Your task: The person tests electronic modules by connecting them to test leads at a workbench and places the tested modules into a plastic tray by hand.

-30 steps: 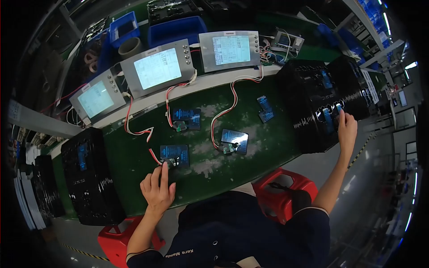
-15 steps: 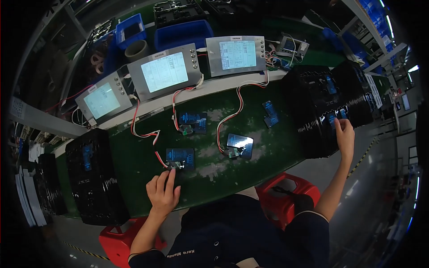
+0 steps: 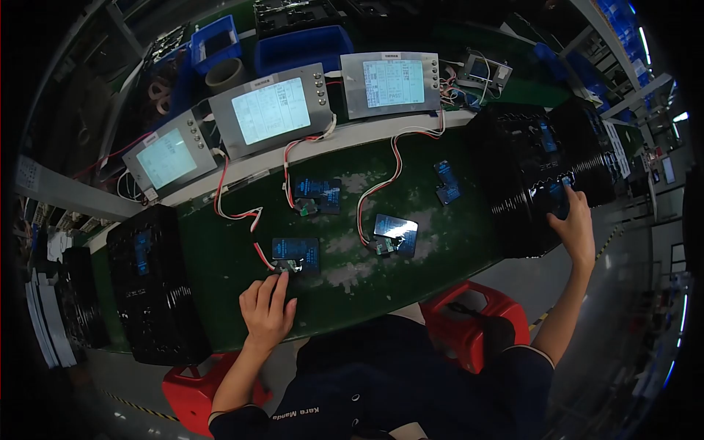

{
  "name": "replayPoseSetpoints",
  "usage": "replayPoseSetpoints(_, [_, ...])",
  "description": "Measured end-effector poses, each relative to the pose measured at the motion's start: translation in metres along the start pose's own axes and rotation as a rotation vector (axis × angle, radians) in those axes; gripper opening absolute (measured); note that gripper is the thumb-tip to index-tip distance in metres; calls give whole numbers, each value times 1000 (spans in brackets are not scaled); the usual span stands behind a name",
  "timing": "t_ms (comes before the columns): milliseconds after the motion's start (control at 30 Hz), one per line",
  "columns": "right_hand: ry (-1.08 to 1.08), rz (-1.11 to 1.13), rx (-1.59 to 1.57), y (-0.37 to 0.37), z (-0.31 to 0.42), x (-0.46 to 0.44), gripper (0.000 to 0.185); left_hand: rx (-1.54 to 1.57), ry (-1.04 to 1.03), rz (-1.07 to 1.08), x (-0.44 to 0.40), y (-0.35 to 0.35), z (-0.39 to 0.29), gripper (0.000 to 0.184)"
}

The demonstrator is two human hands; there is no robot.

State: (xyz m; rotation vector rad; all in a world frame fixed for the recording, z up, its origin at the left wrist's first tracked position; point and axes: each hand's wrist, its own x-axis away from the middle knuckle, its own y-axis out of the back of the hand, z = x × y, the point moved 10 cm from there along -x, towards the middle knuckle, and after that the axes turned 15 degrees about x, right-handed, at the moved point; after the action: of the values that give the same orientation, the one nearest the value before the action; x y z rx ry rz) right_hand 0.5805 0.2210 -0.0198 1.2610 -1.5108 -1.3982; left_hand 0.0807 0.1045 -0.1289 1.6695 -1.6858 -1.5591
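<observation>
Green surface: It spreads out beyond the left fingers; I take the wide worn green surface (image 3: 455,235) as the common resting place for the parts.
Tray stacks: I see a tall black plastic tray stack (image 3: 510,158) under the right fingers, probably set there for easy reach; another black plastic tray stack (image 3: 158,308) stands left of the left fingers. Their depth is hidden from me.
Meters: Three grey panel meters with lit screens (image 3: 271,110) stand farther off than the left fingers, likely tilted for reading; most text is too small for me.
Right hand: The right hand (image 3: 576,227) has index extended and thumb spread, over a dark-blue flat pack (image 3: 556,188) in a tray; I cannot tell whether it touches.
Left hand: The left hand (image 3: 268,315) is loosely open, fingertips at a small green circuit board (image 3: 286,265), perhaps steadying it; contact is unclear.
Wired pack: The blue rectangular wrapped pack (image 3: 296,249) lies just beyond the left fingertips.
Lead: A thin red-and-white lead (image 3: 262,256) reaches that board, slack enough to lie flat; its joint is hard to make out.
</observation>
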Motion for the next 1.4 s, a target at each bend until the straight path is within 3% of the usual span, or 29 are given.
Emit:
replayPoseSetpoints(100, [-29, -94, -45, 33, 16, 4, 67, 64, -21, -21, -14, 1, -7, 46])
replayPoseSetpoints(167, [175, -224, -370, 52, 50, 6, 69, 175, -57, -17, -41, -6, -25, 49])
replayPoseSetpoints(300, [429, 36, -871, 14, 154, -3, 70, 399, -234, 53, -92, -48, -72, 41])
replayPoseSetpoints(467, [547, 481, -1291, -71, 249, -8, 70, 272, -388, 146, -107, -92, -92, 30])
replayPoseSetpoints(600, [587, 630, -1368, -103, 276, -5, 69, 148, -536, 241, -107, -105, -106, 25])
replayPoseSetpoints(733, [597, 633, -1438, -108, 275, -6, 68, 43, -736, 357, -106, -112, -121, 12])
replayPoseSetpoints(933, [552, 644, -1481, -117, 267, -4, 63, -85, -916, 427, -103, -115, -135, 9])
replayPoseSetpoints(1267, [536, 630, -1511, -114, 265, -3, 67, -149, -946, 466, -96, -121, -136, 16])
replayPoseSetpoints(1333, [539, 623, -1493, -113, 263, -5, 65, -53, -835, 336, -116, -105, -134, 28])
replayPoseSetpoints(1400, [496, 598, -1552, -115, 259, -8, 68, 31, -548, 442, -143, -113, -117, 53])
